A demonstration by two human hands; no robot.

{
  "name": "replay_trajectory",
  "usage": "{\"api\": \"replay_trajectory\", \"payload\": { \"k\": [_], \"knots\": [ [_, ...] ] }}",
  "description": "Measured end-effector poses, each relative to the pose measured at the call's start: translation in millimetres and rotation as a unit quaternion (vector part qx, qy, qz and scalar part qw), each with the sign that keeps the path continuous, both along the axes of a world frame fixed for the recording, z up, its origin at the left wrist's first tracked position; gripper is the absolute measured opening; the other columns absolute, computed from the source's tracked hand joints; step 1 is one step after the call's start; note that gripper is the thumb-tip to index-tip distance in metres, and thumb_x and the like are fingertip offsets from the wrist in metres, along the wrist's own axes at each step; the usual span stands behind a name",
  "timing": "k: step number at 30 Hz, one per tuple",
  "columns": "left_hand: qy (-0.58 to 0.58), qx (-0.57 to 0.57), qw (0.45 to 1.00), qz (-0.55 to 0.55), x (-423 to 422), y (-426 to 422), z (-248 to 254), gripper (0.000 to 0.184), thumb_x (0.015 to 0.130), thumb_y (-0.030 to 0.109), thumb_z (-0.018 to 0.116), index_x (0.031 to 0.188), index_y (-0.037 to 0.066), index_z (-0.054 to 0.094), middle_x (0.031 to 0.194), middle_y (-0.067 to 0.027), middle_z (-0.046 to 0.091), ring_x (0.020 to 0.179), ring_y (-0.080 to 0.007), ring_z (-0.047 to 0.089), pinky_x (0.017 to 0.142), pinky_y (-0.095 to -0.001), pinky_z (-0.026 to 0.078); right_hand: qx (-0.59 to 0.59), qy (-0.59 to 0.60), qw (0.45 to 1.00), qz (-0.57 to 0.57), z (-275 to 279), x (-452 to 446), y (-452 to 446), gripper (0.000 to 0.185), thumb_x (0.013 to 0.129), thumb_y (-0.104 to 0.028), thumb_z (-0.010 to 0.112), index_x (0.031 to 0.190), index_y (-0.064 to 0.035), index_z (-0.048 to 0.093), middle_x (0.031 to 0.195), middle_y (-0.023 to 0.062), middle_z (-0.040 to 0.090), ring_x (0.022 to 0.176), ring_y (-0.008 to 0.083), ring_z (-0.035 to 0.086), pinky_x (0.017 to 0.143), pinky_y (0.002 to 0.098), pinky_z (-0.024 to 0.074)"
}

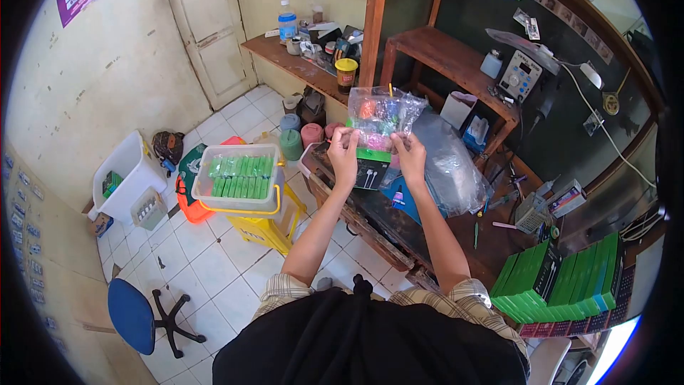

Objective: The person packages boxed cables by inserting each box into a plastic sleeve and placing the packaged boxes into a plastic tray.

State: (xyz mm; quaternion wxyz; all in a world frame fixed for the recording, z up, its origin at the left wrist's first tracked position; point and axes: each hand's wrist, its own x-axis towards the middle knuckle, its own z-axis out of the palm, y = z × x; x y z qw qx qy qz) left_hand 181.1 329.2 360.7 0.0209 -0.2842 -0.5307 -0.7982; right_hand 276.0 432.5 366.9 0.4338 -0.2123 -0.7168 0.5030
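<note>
Both hands are raised over the dark wooden desk, stretching a clear plastic bag [388,110] between them. My left hand [343,155] pinches the bag's lower left edge, and my right hand [410,158] pinches its lower right side. Colours of things behind or inside the bag show through it. Just below the bag is a black and green box [370,174] with earphones pictured on it; whether it lies on the desk or partly inside the bag I cannot tell. A large sheet of clear plastic [456,171] lies beside my right hand.
Left of the desk, a white tub [275,199] of green packets sits on a yellow stool [260,232]. Stacked green boxes [556,281] stand at the desk's right end. Tools, a basket [531,214] and a soldering station [520,75] are further back. A blue chair [131,316] is lower left.
</note>
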Motion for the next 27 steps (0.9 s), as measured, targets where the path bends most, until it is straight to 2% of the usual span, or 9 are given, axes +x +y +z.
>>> {"api": "replay_trajectory", "payload": {
  "k": [3,8,9,11,14,18,21,24,27],
  "knots": [
    [0.005,-0.002,1.000,-0.001,1,1,-4,0.015,0.085,0.014,0.056,0.083,0.001,0.048,0.075,0.0008,0.052,0.070,-0.0042,0.048,0.063,-0.0193,0.040,-0.018,0.015,1.000,0.012,-1,3,-5,0.021,0.082,-0.018,0.059,0.086,0.0021,0.058,0.070,0.0050,0.061,0.061,0.0078,0.055,0.057,0.0237,0.0440],
    [0.051,-0.021,0.998,0.022,-2,-2,0,0.014,0.086,0.013,0.055,0.083,0.002,0.047,0.072,0.0016,0.048,0.067,-0.0042,0.046,0.061,-0.0189,0.038,0.084,-0.086,0.990,-0.075,14,12,-11,0.022,0.086,-0.019,0.053,0.081,0.0015,0.054,0.064,0.0070,0.059,0.058,0.0094,0.054,0.055,0.0250,0.0425],
    [0.019,0.024,1.000,0.000,2,-5,17,0.013,0.086,0.012,0.054,0.084,0.003,0.047,0.071,0.0017,0.047,0.066,-0.0041,0.045,0.060,-0.0186,0.038,0.083,-0.087,0.990,-0.075,13,11,-9,0.022,0.086,-0.019,0.053,0.081,0.0015,0.054,0.064,0.0070,0.059,0.058,0.0094,0.054,0.055,0.0250,0.0425],
    [-0.014,0.067,0.997,-0.021,-5,-1,30,0.012,0.086,0.012,0.054,0.084,0.003,0.046,0.069,0.0018,0.046,0.064,-0.0039,0.044,0.059,-0.0183,0.038,0.020,0.006,1.000,-0.009,12,7,-4,0.022,0.087,-0.019,0.051,0.079,0.0014,0.053,0.060,0.0077,0.057,0.055,0.0093,0.052,0.053,0.0262,0.0411],
    [-0.007,0.079,0.988,-0.130,-23,-5,33,0.011,0.086,0.011,0.053,0.091,0.003,0.047,0.078,-0.0004,0.048,0.068,-0.0050,0.046,0.063,-0.0203,0.040,0.028,0.007,0.999,-0.034,26,9,-12,0.023,0.087,-0.020,0.051,0.078,0.0011,0.053,0.057,0.0069,0.055,0.054,0.0094,0.051,0.052,0.0269,0.0403],
    [0.019,0.069,0.991,-0.109,-15,-13,15,0.014,0.085,0.012,0.054,0.094,0.003,0.048,0.081,-0.0015,0.050,0.072,-0.0082,0.049,0.068,-0.0232,0.042,0.022,-0.014,0.999,-0.020,9,5,-5,0.022,0.087,-0.020,0.051,0.078,0.0007,0.052,0.057,0.0066,0.054,0.054,0.0097,0.052,0.052,0.0271,0.0408],
    [0.025,-0.130,0.984,-0.122,-7,-22,-18,0.025,0.080,0.016,0.061,0.098,0.002,0.050,0.086,-0.0034,0.056,0.078,-0.0093,0.053,0.072,-0.0233,0.042,0.040,-0.030,0.996,-0.071,6,6,-9,0.021,0.086,-0.019,0.052,0.079,0.0006,0.052,0.060,0.0072,0.056,0.056,0.0111,0.055,0.052,0.0276,0.0415],
    [0.033,-0.142,0.982,-0.121,-2,-26,-28,0.025,0.079,0.017,0.062,0.096,0.000,0.052,0.084,-0.0029,0.058,0.076,-0.0078,0.054,0.069,-0.0226,0.043,-0.016,-0.009,0.999,-0.034,7,9,-9,0.023,0.084,-0.021,0.055,0.082,0.0014,0.052,0.063,0.0084,0.057,0.056,0.0133,0.055,0.053,0.0282,0.0425],
    [0.082,-0.161,0.981,-0.071,-4,-21,-31,0.022,0.079,0.016,0.062,0.090,-0.001,0.055,0.079,-0.0021,0.059,0.071,-0.0063,0.054,0.067,-0.0214,0.043,0.068,-0.064,0.994,-0.052,2,11,-3,0.025,0.082,-0.023,0.059,0.085,0.0018,0.053,0.065,0.0096,0.058,0.057,0.0147,0.056,0.055,0.0284,0.0436]
  ]
}}
